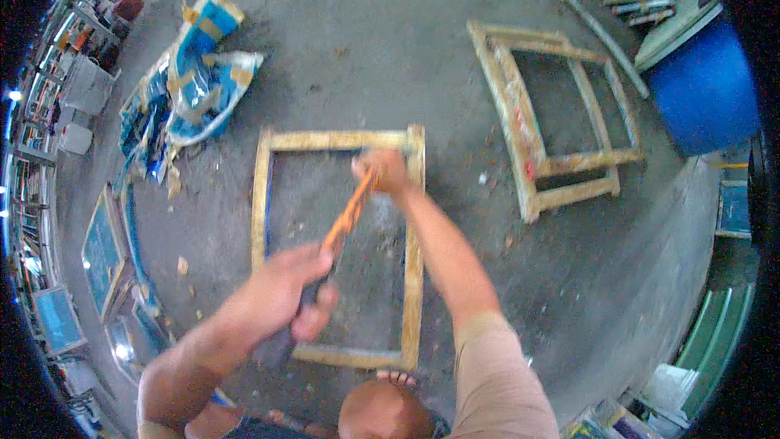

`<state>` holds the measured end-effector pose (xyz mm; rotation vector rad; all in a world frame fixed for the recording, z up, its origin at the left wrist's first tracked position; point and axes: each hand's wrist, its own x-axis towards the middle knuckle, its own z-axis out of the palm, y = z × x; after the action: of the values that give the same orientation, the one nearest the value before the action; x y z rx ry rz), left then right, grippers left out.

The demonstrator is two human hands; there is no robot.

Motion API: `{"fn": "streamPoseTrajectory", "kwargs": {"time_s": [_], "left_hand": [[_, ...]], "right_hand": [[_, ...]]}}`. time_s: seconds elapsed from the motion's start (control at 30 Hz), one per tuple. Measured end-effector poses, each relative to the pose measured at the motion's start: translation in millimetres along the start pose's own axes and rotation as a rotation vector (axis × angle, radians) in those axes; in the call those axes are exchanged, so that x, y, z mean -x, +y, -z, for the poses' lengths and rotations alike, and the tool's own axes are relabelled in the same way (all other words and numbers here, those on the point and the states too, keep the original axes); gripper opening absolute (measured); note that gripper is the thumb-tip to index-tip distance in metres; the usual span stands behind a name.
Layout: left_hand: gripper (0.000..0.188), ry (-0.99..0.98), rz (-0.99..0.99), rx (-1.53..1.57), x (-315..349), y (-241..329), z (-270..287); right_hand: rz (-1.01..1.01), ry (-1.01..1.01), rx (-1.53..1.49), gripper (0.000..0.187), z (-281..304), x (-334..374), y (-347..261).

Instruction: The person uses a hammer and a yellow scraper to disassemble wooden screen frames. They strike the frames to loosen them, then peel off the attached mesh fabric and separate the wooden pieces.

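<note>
A rectangular wooden frame (413,284) lies on the grey floor in front of me. Across its opening runs a long, narrow orange tool (348,215) with a dark part at the near end; blur hides its exact kind. My left hand (284,289) is closed round the dark near end, over the frame's lower left. My right hand (386,171) is closed at the orange far end, by the frame's upper right corner. Its fingers are partly blurred.
Two more wooden frames (512,114) lie overlapped at the right, near a blue drum (703,89). Crumpled blue and clear sheeting (199,89) lies at the upper left. Blue-meshed frames (106,256) lean at the left. Small scraps dot the floor; my knee (386,410) is at the lower edge.
</note>
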<state>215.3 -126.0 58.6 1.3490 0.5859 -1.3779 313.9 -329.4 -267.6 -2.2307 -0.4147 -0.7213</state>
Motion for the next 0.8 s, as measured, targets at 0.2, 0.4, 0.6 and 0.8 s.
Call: {"fn": "streamPoseTrajectory", "kwargs": {"time_s": [0.2, 0.4, 0.6, 0.8], "left_hand": [[0.018, 0.004, -0.076, -0.022, -7.2, 0.6, -2.5], [0.018, -0.042, 0.007, 0.098, -6.1, -1.5, -10.9], [0.019, -0.010, -0.183, -0.058, -17.0, -24.2, -8.7], [0.018, -0.096, -0.169, 0.048, -32.0, -9.5, 3.1]], "right_hand": [[0.028, 0.021, -0.148, 0.036, 13.7, -18.3, -12.6], [0.001, -0.006, -0.212, 0.037, 13.6, -9.6, -14.8], [-0.037, -0.068, -0.056, 0.038, 6.5, 0.1, -15.9], [-0.041, -0.159, 0.092, 0.035, 7.2, 6.1, 8.2]]}}
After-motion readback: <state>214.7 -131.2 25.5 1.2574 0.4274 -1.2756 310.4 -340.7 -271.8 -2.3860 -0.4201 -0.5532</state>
